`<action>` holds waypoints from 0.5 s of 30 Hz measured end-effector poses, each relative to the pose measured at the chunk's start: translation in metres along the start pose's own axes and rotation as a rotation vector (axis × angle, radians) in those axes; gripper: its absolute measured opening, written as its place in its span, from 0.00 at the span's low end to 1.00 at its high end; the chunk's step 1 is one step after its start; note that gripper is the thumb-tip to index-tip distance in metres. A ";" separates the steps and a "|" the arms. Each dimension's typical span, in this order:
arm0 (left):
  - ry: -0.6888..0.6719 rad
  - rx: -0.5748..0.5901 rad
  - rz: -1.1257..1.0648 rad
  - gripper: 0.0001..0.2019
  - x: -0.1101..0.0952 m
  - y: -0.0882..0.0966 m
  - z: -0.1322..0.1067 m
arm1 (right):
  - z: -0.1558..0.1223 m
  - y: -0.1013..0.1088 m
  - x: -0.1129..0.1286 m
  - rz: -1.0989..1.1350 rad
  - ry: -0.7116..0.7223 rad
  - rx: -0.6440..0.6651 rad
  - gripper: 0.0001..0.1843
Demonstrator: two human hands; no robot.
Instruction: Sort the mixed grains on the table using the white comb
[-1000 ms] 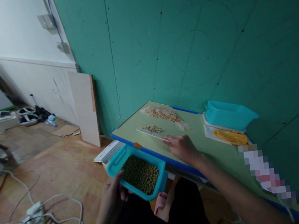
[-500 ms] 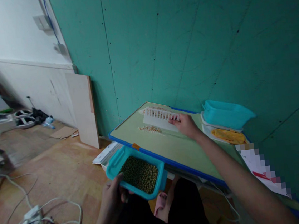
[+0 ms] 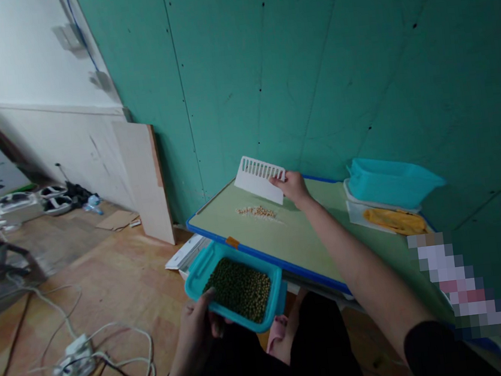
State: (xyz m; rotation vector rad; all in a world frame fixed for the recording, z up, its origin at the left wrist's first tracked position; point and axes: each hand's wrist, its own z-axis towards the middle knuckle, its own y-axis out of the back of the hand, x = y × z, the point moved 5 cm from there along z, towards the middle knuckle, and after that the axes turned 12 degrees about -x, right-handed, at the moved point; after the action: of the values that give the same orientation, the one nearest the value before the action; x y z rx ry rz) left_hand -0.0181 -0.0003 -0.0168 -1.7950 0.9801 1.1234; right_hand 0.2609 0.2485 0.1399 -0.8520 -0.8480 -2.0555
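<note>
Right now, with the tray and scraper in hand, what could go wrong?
The left hand grips the tray at one side only, so it might tip and spill the beans.
The small grain pile lies loose on the table, near the white scraper in the right hand; a careless sweep could scatter it.
The scraper hides part of the table's far side, so something behind it might be knocked unseen.

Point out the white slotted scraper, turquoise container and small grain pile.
White slotted scraper (image 3: 258,186): head view, solid blade below the slots.
Turquoise container (image 3: 202,270): head view, bare left end.
Small grain pile (image 3: 257,212): head view, its middle.
</note>
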 end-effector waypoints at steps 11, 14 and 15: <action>-0.020 0.008 -0.037 0.34 0.004 0.009 0.000 | -0.030 -0.025 0.006 0.143 -0.108 0.168 0.16; -0.026 0.019 -0.052 0.35 0.007 0.013 0.000 | -0.031 -0.026 0.006 0.150 -0.127 0.178 0.13; -0.029 0.014 -0.068 0.35 0.008 0.015 0.001 | -0.032 -0.027 0.006 0.153 -0.132 0.181 0.13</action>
State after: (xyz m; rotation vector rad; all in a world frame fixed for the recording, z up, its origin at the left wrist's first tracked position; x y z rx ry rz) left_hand -0.0297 -0.0072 -0.0279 -1.7829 0.9009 1.0956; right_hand 0.2272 0.2351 0.1194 -0.9302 -0.9923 -1.7764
